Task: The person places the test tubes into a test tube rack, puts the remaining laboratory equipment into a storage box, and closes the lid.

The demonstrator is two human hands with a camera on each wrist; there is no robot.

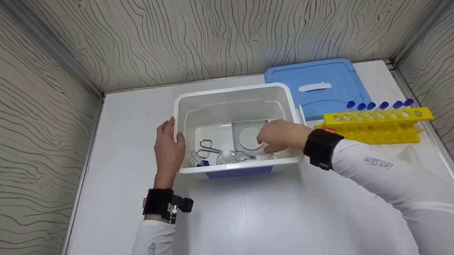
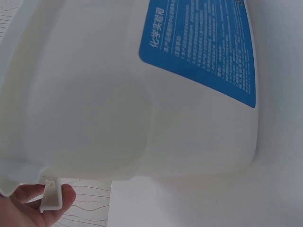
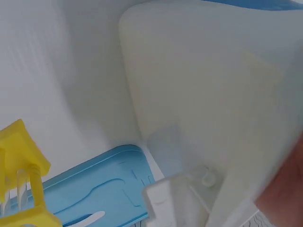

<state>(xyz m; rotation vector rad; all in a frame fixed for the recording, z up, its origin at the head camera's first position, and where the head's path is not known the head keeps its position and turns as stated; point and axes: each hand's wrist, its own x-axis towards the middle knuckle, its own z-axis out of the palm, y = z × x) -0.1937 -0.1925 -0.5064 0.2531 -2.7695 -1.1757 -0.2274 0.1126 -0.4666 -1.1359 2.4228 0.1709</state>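
A white plastic box (image 1: 231, 90) stands on the table. Outside its left wall is my left hand (image 1: 169, 149), thumb at the rim and fingers around the white side latch (image 2: 52, 196). My right hand (image 1: 280, 135) reaches down inside over the right wall, fingers bent at the right edge of a grey square gauze mat (image 1: 236, 133) with a white round centre. Whether the fingers pinch the mat is hidden. Left of the mat lie a bent metal clamp (image 1: 210, 148), a clear glass piece (image 1: 226, 157) and a small purple-capped item (image 1: 202, 163).
A blue lid (image 1: 309, 73) with a white handle lies behind the box to the right. In front of it stands a yellow test tube rack (image 1: 376, 117) holding several blue-capped tubes (image 1: 370, 106). Patterned panels wall in the white table (image 1: 236, 226). A blue label (image 2: 203, 47) covers part of the box front.
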